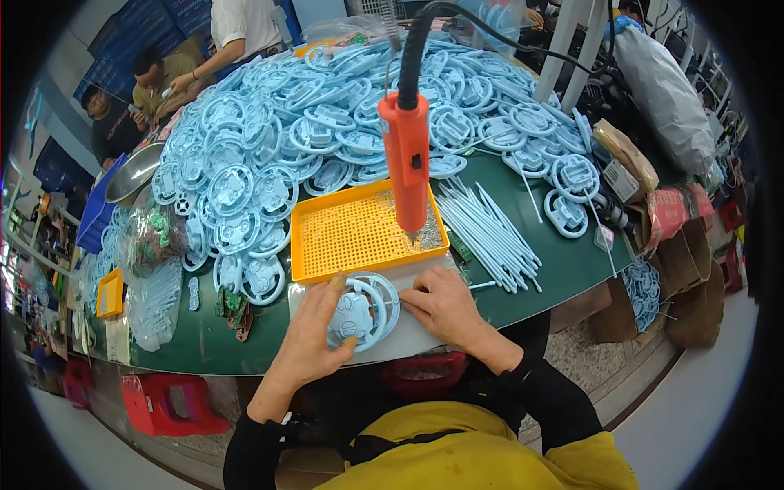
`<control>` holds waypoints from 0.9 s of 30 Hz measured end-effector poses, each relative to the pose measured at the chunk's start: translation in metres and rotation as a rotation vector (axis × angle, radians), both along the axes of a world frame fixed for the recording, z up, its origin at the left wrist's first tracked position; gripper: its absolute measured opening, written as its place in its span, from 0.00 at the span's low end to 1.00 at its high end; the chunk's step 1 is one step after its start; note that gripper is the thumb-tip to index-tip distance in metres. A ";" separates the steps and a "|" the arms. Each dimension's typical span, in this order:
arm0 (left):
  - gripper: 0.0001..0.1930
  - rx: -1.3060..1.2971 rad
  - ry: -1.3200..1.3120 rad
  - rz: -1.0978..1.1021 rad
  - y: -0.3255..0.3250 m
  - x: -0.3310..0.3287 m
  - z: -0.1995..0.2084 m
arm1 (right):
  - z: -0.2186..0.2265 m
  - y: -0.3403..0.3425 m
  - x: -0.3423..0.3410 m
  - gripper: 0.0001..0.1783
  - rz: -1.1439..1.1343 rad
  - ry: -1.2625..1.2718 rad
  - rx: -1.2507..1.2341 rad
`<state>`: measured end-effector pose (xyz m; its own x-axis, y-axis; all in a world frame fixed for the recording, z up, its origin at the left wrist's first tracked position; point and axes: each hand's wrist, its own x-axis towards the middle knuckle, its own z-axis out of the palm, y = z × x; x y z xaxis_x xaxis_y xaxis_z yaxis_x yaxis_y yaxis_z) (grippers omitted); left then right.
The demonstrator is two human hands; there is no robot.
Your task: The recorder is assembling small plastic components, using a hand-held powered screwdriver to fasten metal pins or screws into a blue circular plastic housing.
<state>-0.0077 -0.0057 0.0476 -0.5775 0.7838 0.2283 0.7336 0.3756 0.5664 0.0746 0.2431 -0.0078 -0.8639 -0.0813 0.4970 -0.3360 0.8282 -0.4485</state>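
Observation:
A light-blue round plastic housing with a ring-shaped rim (357,317) stands tilted over a pale board at the table's front edge. My left hand (306,336) is closed around its left side, thumb at the bottom and fingers at the top. My right hand (451,309) is at the housing's right rim, thumb and fingers pinched together. Whatever lies between those fingertips is too small or hidden to tell. Just beyond the hands lies a yellow perforated tray (296,245) with many small metal screws. An orange electric screwdriver (404,163) hangs upright above the tray's right end.
A large heap of similar blue housings (327,106) covers the back of the green table (523,306). Light-blue rods (490,237) lie right of the tray. Bagged parts (151,237) and a metal bowl (135,173) are at left. Other people sit and stand at far left.

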 end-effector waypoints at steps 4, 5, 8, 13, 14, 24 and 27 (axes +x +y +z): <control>0.50 -0.019 -0.045 -0.015 0.007 -0.001 0.010 | -0.002 0.001 -0.001 0.06 -0.007 -0.010 0.004; 0.50 -0.018 -0.042 -0.019 0.009 -0.001 0.011 | -0.004 -0.001 0.000 0.06 -0.006 0.003 -0.011; 0.51 0.029 -0.144 -0.025 0.021 0.001 0.009 | -0.002 0.003 -0.003 0.05 0.002 0.014 -0.011; 0.54 -0.122 -0.042 0.009 0.029 0.003 0.007 | -0.006 0.001 -0.001 0.05 0.013 0.024 -0.014; 0.54 -0.122 -0.036 0.000 0.027 0.002 0.007 | -0.006 0.001 -0.001 0.05 0.011 0.018 -0.010; 0.57 -0.039 -0.091 0.027 0.023 0.002 0.000 | -0.008 0.003 0.000 0.07 0.017 0.030 -0.051; 0.56 -0.056 -0.097 0.015 0.030 0.001 0.003 | -0.008 0.005 -0.001 0.07 0.017 0.039 -0.074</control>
